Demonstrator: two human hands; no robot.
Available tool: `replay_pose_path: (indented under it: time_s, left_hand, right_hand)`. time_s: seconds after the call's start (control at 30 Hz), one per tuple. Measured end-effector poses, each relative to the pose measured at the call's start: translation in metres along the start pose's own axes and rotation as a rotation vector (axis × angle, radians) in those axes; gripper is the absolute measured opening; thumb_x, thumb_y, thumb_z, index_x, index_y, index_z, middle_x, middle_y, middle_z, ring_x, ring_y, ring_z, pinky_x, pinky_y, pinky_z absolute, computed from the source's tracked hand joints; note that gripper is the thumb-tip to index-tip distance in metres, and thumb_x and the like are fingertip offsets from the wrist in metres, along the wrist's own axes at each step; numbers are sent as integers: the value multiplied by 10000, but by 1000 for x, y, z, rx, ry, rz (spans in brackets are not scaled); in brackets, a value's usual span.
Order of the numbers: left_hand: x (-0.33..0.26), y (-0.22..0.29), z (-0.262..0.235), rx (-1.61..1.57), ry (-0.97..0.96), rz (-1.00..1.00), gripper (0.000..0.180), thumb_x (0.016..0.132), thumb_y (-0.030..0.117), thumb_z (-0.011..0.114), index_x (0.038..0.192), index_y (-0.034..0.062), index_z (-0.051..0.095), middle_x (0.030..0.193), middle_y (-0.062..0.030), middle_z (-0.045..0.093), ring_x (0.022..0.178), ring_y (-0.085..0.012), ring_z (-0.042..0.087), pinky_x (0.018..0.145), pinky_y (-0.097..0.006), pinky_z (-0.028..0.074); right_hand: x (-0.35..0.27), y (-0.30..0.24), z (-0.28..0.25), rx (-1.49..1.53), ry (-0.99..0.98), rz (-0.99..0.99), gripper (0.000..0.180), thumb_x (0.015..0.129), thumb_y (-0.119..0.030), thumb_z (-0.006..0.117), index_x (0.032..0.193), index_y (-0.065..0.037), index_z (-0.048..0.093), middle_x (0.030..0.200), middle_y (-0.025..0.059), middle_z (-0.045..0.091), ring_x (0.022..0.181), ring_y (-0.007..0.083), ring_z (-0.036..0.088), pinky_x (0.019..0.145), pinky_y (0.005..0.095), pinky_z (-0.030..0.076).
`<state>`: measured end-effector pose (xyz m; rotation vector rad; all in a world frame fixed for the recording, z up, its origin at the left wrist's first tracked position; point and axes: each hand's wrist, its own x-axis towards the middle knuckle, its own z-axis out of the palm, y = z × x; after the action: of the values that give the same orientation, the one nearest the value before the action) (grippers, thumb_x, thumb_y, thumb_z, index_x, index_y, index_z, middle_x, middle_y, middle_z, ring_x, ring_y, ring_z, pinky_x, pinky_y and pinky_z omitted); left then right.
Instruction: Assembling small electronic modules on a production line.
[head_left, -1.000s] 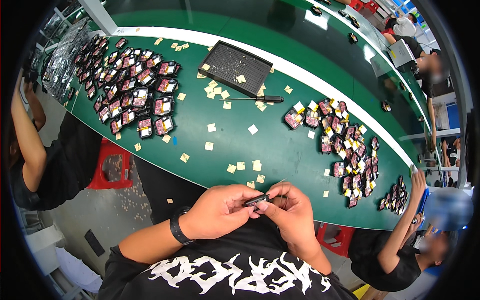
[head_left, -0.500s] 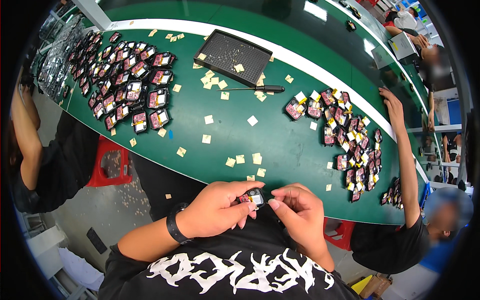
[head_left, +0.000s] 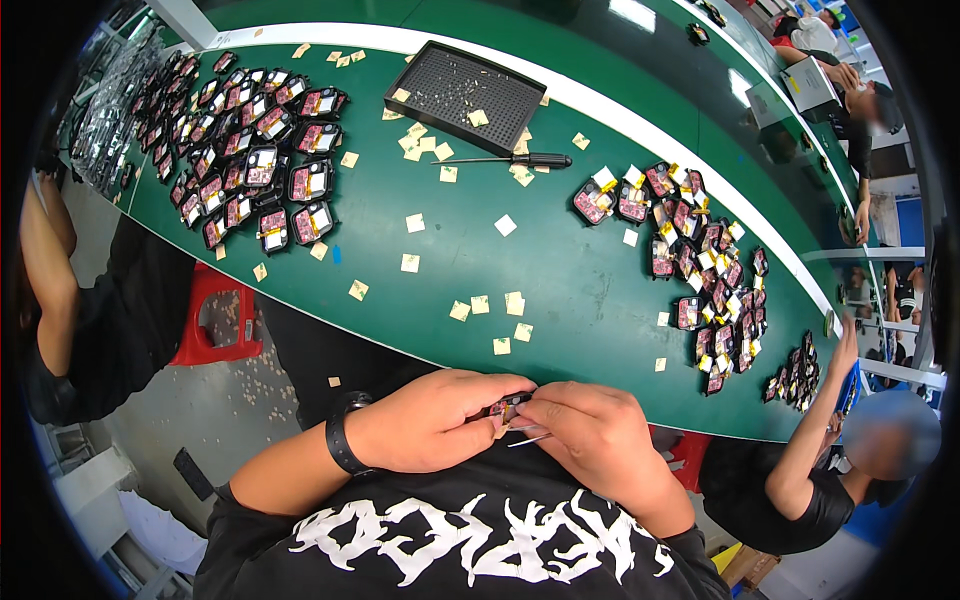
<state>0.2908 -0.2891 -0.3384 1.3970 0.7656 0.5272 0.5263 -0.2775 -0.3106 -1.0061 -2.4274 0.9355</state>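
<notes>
My left hand (head_left: 435, 415) is closed around a small black-cased device (head_left: 508, 403) with a red circuit board showing, held just off the near table edge in front of my chest. Bent over the same device from the right is my right hand (head_left: 590, 425), its thumb and fingers pinched together. A thin pale flat piece (head_left: 529, 440), seen nearly edge-on, sticks out below those fingers. My right fingers hide much of the device. Both hands touch it or are very close to it.
On the green table (head_left: 450, 320) lie many similar devices (head_left: 262, 165) at left and another cluster (head_left: 690, 240) at right. A black tray (head_left: 465, 95), a screwdriver (head_left: 540, 160) and scattered pale paper squares (head_left: 480, 304) lie between. Co-workers sit at both sides; a red stool (head_left: 220, 320) stands at left.
My right hand has moved left onto the device, and a thin pale piece now shows below its fingers. The device is tilted more. The right-hand co-worker's arm has drawn back from the table.
</notes>
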Motion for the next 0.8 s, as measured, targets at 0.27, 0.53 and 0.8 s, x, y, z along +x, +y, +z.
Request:
replay_pose_path:
  time_s: [0.27, 0.53, 0.8]
  left_hand:
    - [-7, -19, 1, -109, -117, -19, 415, 948, 28, 538, 1354, -61, 533, 932, -130, 665, 828, -236, 663, 774, -341, 519]
    - [-1, -24, -3, -166, -275, -110, 387, 945, 50, 525, 1316, -54, 564, 855, -100, 656, 767, -209, 649, 723, -325, 514]
    - [0, -24, -2, -434, -341, -283, 400, 925, 30, 505, 1310, -41, 584, 911, -52, 651, 761, -125, 593, 718, -278, 497]
  right_hand:
    - [-6, 0, 10, 150, -73, 25, 246, 745, -79, 820, 956, -45, 700, 898, 66, 681, 746, 248, 694, 635, 361, 568]
    - [-15, -4, 21, 217, -57, 75, 229, 755, -91, 817, 954, -46, 713, 869, 58, 670, 716, 232, 677, 615, 352, 562]
    - [-22, -2, 10, 300, -58, 128, 239, 762, -97, 817, 973, -40, 720, 900, 69, 679, 727, 248, 677, 628, 362, 552]
